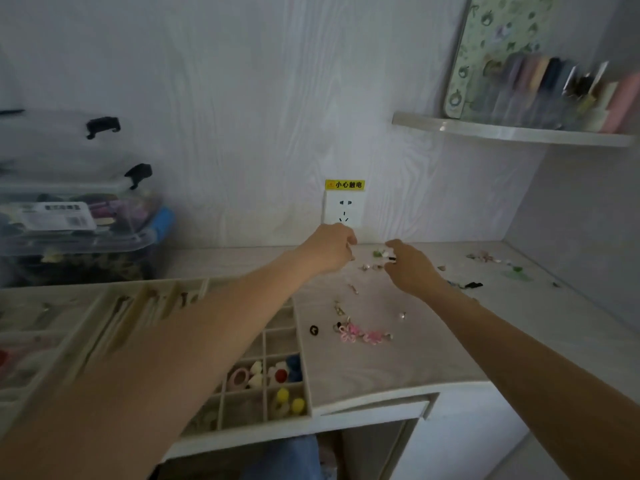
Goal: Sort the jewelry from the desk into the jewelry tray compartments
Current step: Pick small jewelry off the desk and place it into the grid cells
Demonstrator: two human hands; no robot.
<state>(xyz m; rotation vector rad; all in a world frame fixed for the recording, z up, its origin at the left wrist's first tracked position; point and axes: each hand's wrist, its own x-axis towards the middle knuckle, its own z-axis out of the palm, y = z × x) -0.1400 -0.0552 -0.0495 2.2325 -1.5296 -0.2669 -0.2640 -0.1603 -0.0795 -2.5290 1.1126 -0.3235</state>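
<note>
Counter [398, 368] carrying everything, pale wood-grain, running back to the wall. Jewelry tray [304, 375] set at the counter's left front, its long side running from the front edge back toward the wall, presumably so sorted pieces drop in close to the body; near-right compartments of the tray already holding pompom and ring-like pieces. Clear lidded storage bin [79, 216] behind the tray, at the wall. Wall socket [343, 207] beyond the tray, back centre.

Both arms stretched past the tray toward a loose cluster of small jewelry [372, 265] right of the tray, just below the socket. Left hand [330, 249] with fingers curled inward; whether anything is pinched cannot be told. Right hand [410, 266] curled, fingertips at a small dark piece [392, 259], seemingly nipping it.

Pink knotted cord ornament [363, 335] lying just right of the tray, long axis roughly across the counter, tilted slightly down to the right. More scattered bits [485, 257] far right of the tray.
</note>
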